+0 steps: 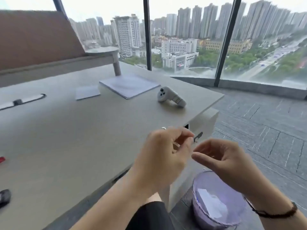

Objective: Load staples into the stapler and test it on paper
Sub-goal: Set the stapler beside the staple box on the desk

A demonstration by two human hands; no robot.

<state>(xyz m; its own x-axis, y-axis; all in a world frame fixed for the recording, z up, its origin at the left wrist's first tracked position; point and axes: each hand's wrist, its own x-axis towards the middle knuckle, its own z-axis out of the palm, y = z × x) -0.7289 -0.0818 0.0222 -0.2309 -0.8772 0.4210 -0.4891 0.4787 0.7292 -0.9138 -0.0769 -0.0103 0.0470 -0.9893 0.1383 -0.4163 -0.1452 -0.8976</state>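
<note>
Beyond the desk (83, 146) edge, both hands sit close together, fingertips nearly meeting. Left hand (164, 156): fingers curled, pinched; contents too blurred to tell. Right hand (227, 163): loosely cupped, half-open, nothing visible in it; dark cord bracelet (274, 213) at the wrist. Paper stack (129, 85): flat, white, rectangular, far ahead of the left hand, corner pointing toward the hands; a smaller sheet (87, 92) lies just left of it. White plastic controller (171, 97) lies ahead of the hands. Round lilac bin (216, 201) under the right hand, paper scraps inside. Stapler not identifiable.
</note>
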